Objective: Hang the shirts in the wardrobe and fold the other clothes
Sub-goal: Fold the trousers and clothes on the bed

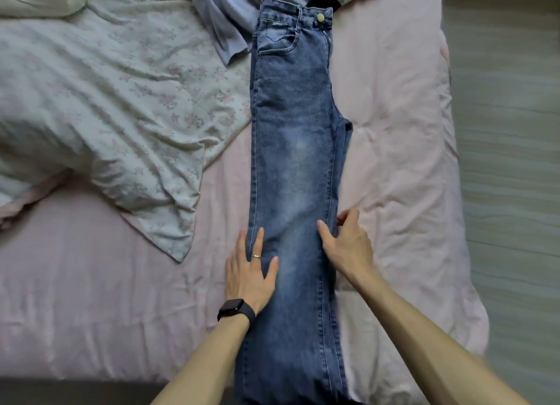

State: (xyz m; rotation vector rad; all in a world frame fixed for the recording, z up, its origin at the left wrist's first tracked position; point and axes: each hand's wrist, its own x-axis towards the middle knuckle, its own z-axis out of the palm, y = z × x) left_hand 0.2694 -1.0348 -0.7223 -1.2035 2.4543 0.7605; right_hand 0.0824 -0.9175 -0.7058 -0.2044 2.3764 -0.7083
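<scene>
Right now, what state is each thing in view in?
jeans, folded leg over leg, lying flat on the bed.
left hand, flat, fingers straight, pressing the jeans' left edge.
right hand, fingers curled round the jeans' right edge, thumb on top.
lavender garment, crumpled, unfolded.
floral duvet, rumpled.

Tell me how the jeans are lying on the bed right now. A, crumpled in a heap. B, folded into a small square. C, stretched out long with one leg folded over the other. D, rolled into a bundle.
C: the jeans lie flat at full length on the pink sheet, legs stacked, waistband at the far end, with the left hand flat on their edge.
</scene>
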